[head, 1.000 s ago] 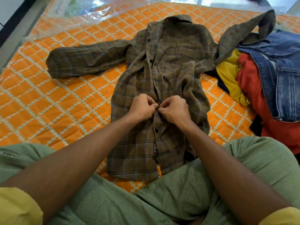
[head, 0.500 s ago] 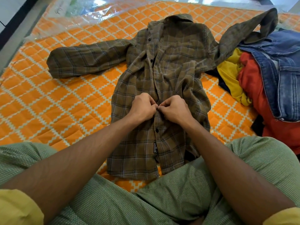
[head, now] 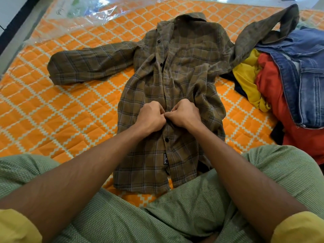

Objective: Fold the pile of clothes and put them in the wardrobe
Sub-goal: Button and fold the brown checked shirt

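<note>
A brown plaid shirt (head: 175,67) lies front up on the orange quilted mattress (head: 52,111), collar away from me. Its left sleeve stretches out flat; its right sleeve drapes over the clothes pile. My left hand (head: 150,116) and my right hand (head: 184,114) meet at the shirt's button placket, mid-chest. Both have curled fingers and pinch the placket fabric between them. A black button sits closed just below my hands. The fingertips are hidden under the knuckles.
A pile of clothes (head: 289,81) sits at the right: blue denim jacket on top, red and yellow garments beneath. Clear plastic wrap (head: 84,13) covers the far left of the mattress. My crossed legs in green trousers (head: 157,216) fill the near side.
Both hands stay together on the placket, with only slight finger movement. The shirt has barely shifted.
</note>
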